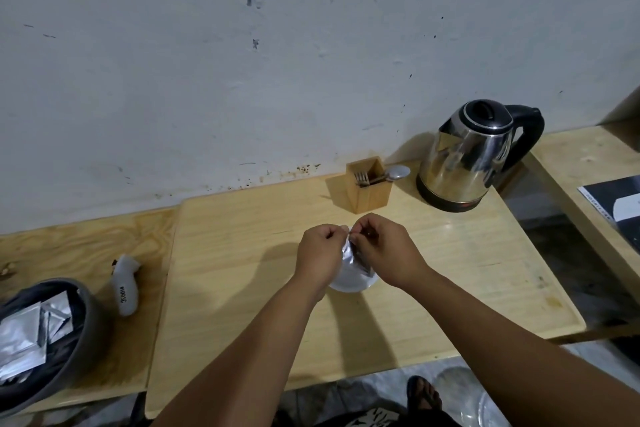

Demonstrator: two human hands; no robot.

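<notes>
A small silver foil sachet [349, 250] is held up between both hands over the middle of the wooden table [242, 288]. My left hand [320, 253] pinches its top left corner, and my right hand [384, 250] pinches the top edge right beside it. Directly below the sachet sits a white cup [351, 282], mostly hidden by my hands and wrists. The inside of the cup does not show.
A steel electric kettle [474, 156] stands at the back right, with a wooden cutlery holder [369, 189] of forks and a spoon to its left. A grey bowl [86, 333] of foil sachets and a crumpled white sachet [125, 282] sit on the left board.
</notes>
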